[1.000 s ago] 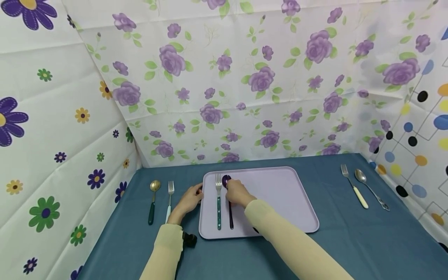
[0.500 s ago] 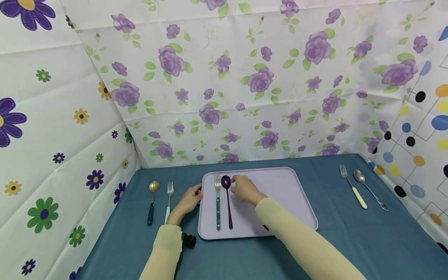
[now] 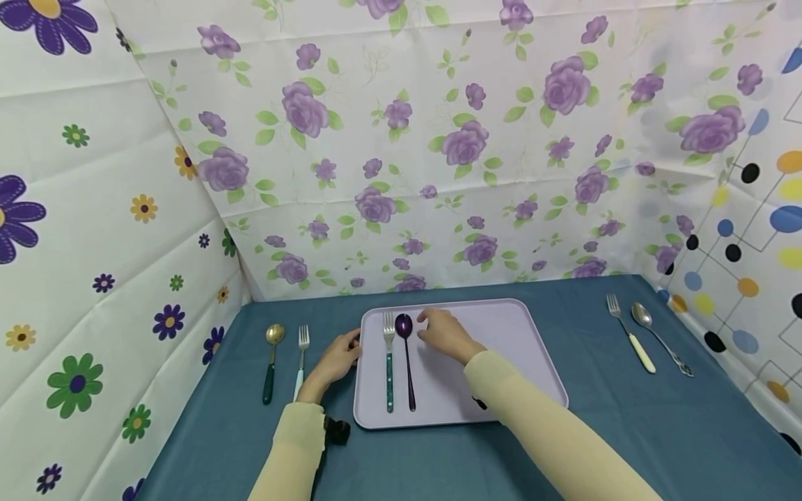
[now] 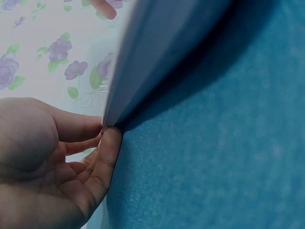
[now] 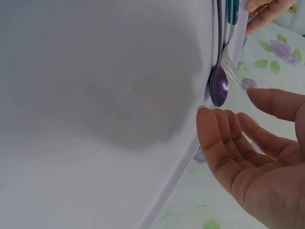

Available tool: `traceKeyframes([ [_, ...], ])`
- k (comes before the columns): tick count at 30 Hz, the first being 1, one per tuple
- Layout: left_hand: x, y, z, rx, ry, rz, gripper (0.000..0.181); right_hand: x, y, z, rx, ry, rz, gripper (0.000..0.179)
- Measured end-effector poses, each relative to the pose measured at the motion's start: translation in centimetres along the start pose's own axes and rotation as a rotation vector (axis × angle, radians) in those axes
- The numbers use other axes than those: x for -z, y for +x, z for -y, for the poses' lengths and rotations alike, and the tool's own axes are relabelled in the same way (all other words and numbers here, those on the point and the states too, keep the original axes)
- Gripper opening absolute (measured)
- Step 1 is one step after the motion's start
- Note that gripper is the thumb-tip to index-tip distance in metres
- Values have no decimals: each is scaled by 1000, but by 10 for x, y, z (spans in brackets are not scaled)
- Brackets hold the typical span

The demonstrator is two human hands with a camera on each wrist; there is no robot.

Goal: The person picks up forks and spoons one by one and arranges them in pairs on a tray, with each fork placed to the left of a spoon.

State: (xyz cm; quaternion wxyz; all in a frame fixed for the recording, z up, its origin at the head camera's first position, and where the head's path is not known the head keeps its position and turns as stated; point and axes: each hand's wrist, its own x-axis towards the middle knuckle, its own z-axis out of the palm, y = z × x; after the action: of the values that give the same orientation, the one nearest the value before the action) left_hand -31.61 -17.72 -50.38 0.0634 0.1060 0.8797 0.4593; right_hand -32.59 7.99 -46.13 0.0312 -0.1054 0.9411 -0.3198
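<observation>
In the head view a pale lilac tray [image 3: 520, 362] lies on the table. At its left side my left hand [image 3: 333, 362] holds the edge; the left wrist view shows thumb and fingers pinching the tray rim [image 4: 143, 71]. A fork with a green handle [image 3: 390, 376] and a dark purple spoon [image 3: 404, 326] lie side by side on the left of the tray. My right hand [image 3: 450, 336] is just right of the spoon's bowl, apart from it. In the right wrist view, that hand [image 5: 257, 162] has loosely bent fingers with nothing between thumb and fingers.
Left of the tray lie a gold spoon with a dark green handle [image 3: 271, 362] and a fork with a pale handle [image 3: 303, 355]. At the far right are a cream-handled fork [image 3: 631, 335] and a silver spoon [image 3: 663, 339]. Flowered cloth [image 3: 376, 139] backs the table.
My right hand has let go of the purple spoon and moved right, uncovering its bowl beside the green-handled fork. The left hand has stayed at the tray's edge.
</observation>
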Motion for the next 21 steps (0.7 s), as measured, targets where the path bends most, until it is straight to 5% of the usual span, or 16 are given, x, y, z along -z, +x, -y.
traceKeyframes([
  [14,0,-1,0,18,11,-1,48,21,-1,-22,5,13,-1,28],
  [21,1,-1,0,-24,26,8,48,44,-5,-43,3,76,2,31],
])
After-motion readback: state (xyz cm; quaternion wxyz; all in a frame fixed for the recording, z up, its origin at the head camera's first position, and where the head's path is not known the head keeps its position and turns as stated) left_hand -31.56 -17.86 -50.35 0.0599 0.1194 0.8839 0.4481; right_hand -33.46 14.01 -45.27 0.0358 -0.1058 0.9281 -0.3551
